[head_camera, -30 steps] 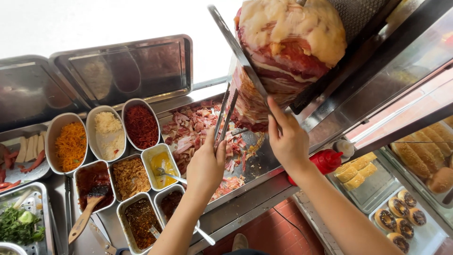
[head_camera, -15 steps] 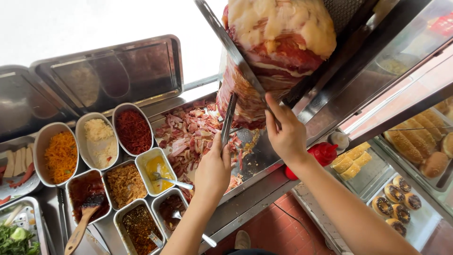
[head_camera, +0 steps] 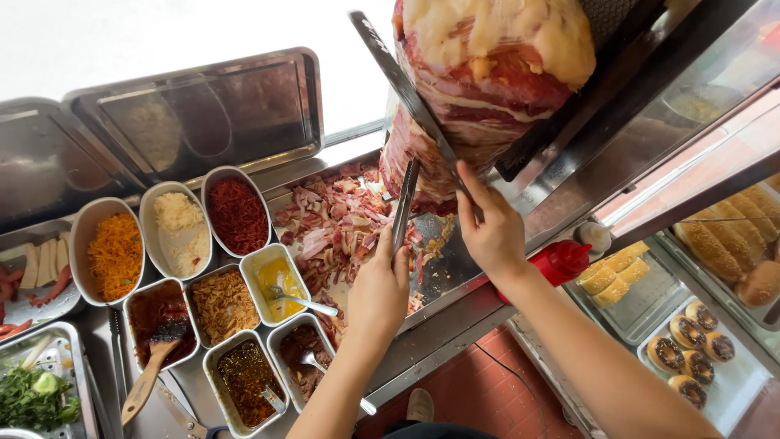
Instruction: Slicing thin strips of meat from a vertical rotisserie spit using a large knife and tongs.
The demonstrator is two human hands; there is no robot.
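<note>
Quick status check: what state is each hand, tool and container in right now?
Left hand: gripping the tongs, which point up at the meat.
Right hand: gripping the long knife, blade laid against the meat.
Meat stack: upright on its spit, partly shaved.
Tray: strewn with sliced meat.
Lids: raised open.
Yellow sauce tub: uncovered, spoon in it.
Red bottle: lying on its side.

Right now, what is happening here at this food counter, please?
A person stands at a vertical spit of stacked meat. The right hand holds a long knife laid against the meat, and the left hand holds metal tongs at the lower part of the stack. Cut meat pieces lie on the tray below. Containers of toppings and sauces sit to the left.
</note>
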